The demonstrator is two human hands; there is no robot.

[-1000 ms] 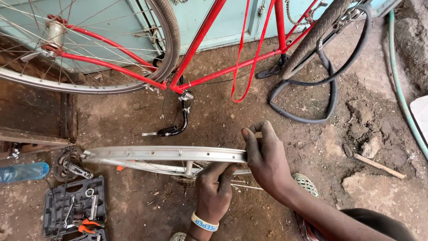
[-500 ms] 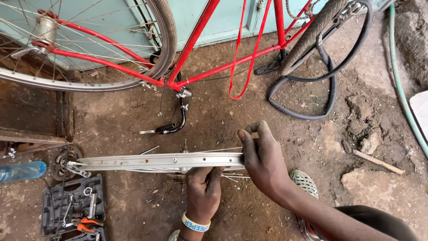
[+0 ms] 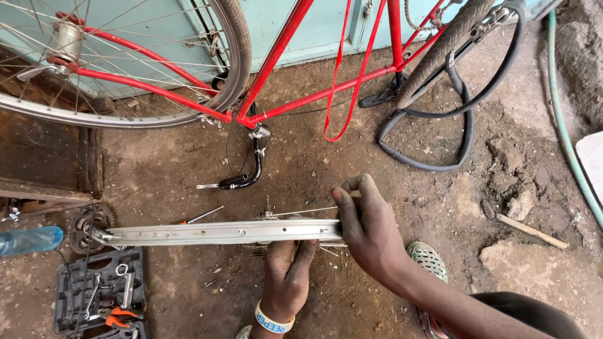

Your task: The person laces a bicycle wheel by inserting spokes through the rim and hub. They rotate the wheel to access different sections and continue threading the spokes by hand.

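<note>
Bare wheel rim (image 3: 220, 231) lay edge-on below the red bicycle frame (image 3: 276, 59). Right hand (image 3: 370, 229) pinched its end; left hand (image 3: 287, 276) cupped it underneath. Likely light, stiff metal; spokes looked bendable, so hold the rim.

One head camera looks steeply down, close over the dirt ground (image 3: 188, 295).

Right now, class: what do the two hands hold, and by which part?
Both hold the bare wheel rim. The right hand pinches its right end from above; the left hand reaches up from beneath it, near the hub, its grip partly hidden.
</note>
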